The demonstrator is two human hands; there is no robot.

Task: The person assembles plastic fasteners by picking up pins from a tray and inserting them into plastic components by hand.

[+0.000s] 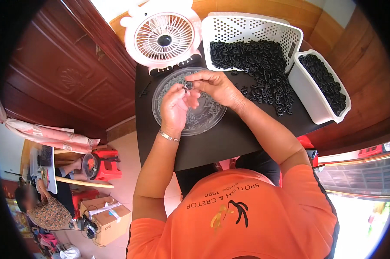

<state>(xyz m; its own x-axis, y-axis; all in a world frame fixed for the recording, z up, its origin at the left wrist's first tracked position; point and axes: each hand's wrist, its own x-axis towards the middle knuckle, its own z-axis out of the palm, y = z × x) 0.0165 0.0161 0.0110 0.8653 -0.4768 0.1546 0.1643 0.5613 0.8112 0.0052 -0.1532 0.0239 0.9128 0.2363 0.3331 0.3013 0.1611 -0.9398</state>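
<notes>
A: What are the hands doing?

B: They meet over the tub, fingertips almost together. The right hand (216, 88) pinches a black part (189, 85) between thumb and finger; the left hand (173, 108) has a small dark piece (185, 89) at its fingertips. Whether the two pieces join, I can't tell

A: So this one isn't finished?

B: I'd judge it midway, since both hands are on it and neither lets go

A: And beneath them?

B: A round clear tub (155, 108) on the dark table (195, 151), with many pale slivers (199, 118) spread inside, so that supply looks far from used up

A: How much black stuff is left?

B: Plenty lies about. A white perforated basket (292, 36) lies with a big heap of black rings (268, 71) spilling from its mouth onto the table. Just beside it, a white bin (307, 99) is nearly full of similar pieces (324, 82)

A: Which lot is done?

B: Can't tell; they look too alike at this size
</notes>
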